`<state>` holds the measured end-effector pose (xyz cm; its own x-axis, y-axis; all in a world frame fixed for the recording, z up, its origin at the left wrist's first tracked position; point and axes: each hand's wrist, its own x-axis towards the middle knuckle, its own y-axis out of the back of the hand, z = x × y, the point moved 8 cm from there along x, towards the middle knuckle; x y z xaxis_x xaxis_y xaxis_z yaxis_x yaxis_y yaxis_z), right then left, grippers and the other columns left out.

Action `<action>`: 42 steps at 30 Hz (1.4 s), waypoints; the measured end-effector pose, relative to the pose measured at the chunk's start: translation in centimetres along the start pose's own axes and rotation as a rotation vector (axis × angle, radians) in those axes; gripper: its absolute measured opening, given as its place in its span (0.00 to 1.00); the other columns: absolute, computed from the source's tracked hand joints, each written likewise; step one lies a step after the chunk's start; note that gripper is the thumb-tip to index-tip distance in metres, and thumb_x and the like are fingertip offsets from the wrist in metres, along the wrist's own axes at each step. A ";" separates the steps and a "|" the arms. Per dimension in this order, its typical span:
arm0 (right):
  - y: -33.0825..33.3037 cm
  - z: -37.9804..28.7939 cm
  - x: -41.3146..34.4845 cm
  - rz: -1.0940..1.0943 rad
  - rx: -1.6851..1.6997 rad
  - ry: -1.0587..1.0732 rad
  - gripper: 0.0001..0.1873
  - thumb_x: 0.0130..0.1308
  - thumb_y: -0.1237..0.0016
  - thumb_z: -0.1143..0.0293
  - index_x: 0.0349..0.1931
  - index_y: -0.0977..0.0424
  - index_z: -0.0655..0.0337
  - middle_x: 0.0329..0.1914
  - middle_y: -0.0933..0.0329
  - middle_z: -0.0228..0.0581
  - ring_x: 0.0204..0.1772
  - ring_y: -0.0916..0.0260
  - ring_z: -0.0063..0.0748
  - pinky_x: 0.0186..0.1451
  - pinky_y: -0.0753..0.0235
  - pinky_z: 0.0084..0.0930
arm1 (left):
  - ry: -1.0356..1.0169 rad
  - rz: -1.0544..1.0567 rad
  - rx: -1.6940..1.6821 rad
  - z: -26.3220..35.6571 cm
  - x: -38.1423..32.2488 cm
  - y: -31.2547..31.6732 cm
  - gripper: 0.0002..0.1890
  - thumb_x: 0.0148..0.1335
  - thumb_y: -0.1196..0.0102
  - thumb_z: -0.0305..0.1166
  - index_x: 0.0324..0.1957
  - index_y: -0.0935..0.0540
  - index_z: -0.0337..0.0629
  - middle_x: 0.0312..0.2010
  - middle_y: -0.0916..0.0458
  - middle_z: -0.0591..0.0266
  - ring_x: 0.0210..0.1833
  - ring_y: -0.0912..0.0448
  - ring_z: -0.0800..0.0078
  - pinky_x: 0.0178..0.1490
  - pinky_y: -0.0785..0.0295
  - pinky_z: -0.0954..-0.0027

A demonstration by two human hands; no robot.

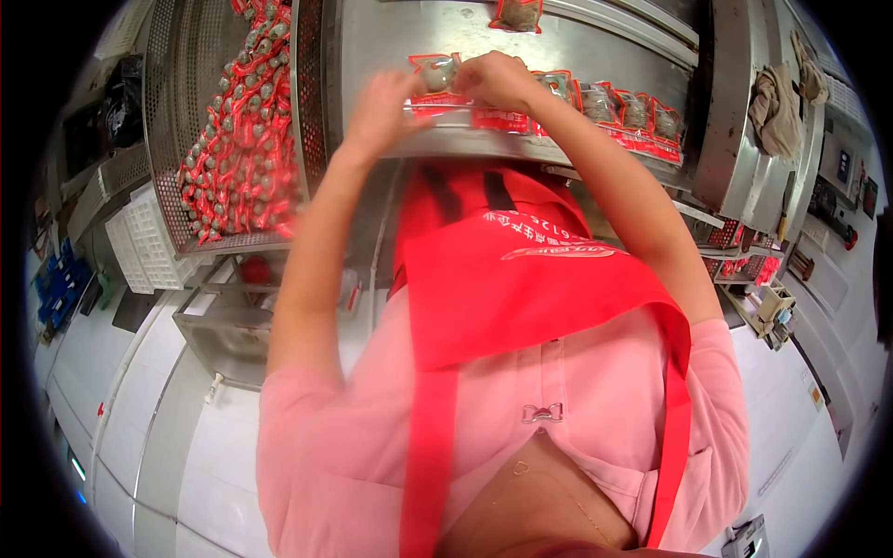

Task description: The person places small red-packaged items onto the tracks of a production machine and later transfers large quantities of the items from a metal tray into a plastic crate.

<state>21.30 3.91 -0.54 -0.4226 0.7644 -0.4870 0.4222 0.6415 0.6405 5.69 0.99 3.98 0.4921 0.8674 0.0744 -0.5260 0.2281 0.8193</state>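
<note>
A clear plastic packet with red print (438, 74) lies at the front edge of the steel worktop (391, 35), a greyish round food item inside it. My left hand (384, 111), blurred, is at its left edge, thumb and fingers apart; whether it grips is unclear. The curled fingers of my right hand (494, 82) pinch the packet's upper right side. Under my right wrist, the red lower part of another packet (499, 121) shows, its top hidden. To the right, several like packets (598, 103) stand side by side in a row along a thin metal rail.
A perforated metal bin (164, 132) at left holds a heap of small red-wrapped pieces (244, 150). One more packet (520, 15) lies farther back. A metal rail assembly (621, 28) runs behind. Cloths (776, 115) hang at right. White crates (146, 237) stand at lower left.
</note>
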 end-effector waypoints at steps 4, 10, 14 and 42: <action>0.0 0.5 -0.2 0.007 0.055 -0.036 0.10 0.53 0.46 0.65 0.36 0.17 0.46 0.36 0.16 0.28 0.47 0.23 0.39 0.52 0.26 0.40 | -0.044 -0.069 0.124 2.0 -0.7 -1.5 0.04 0.52 0.39 0.28 0.32 0.20 0.46 0.35 0.22 0.64 0.42 0.24 0.61 0.46 0.27 0.60; 1.2 -3.6 -4.4 0.325 -0.079 0.345 0.16 0.49 0.40 0.60 0.40 0.21 0.50 0.45 0.27 0.40 0.53 0.35 0.47 0.57 0.31 0.41 | -0.175 -0.022 -0.006 2.6 -2.5 0.8 0.05 0.53 0.40 0.26 0.32 0.21 0.41 0.43 0.21 0.60 0.51 0.24 0.59 0.52 0.27 0.59; -2.1 -4.7 -5.8 0.417 -0.331 0.374 0.08 0.50 0.42 0.65 0.29 0.24 0.55 0.38 0.27 0.35 0.49 0.32 0.41 0.49 0.29 0.39 | -0.175 -0.084 -0.109 2.1 -2.1 0.9 0.06 0.52 0.40 0.25 0.32 0.22 0.39 0.45 0.22 0.58 0.52 0.24 0.55 0.54 0.28 0.58; -1.6 0.9 -13.6 0.717 -0.152 0.241 0.08 0.56 0.48 0.71 0.37 0.24 0.51 0.39 0.25 0.29 0.48 0.28 0.36 0.49 0.33 0.36 | -0.207 -0.213 0.119 6.5 0.2 -1.2 0.20 0.40 0.30 0.33 0.38 0.21 0.47 0.47 0.24 0.63 0.57 0.30 0.57 0.57 0.35 0.54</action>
<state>27.15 -7.45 4.54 -0.2575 0.9432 0.2099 0.5514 -0.0350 0.8335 10.94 -1.95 6.75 0.7194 0.6945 -0.0020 -0.3174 0.3313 0.8885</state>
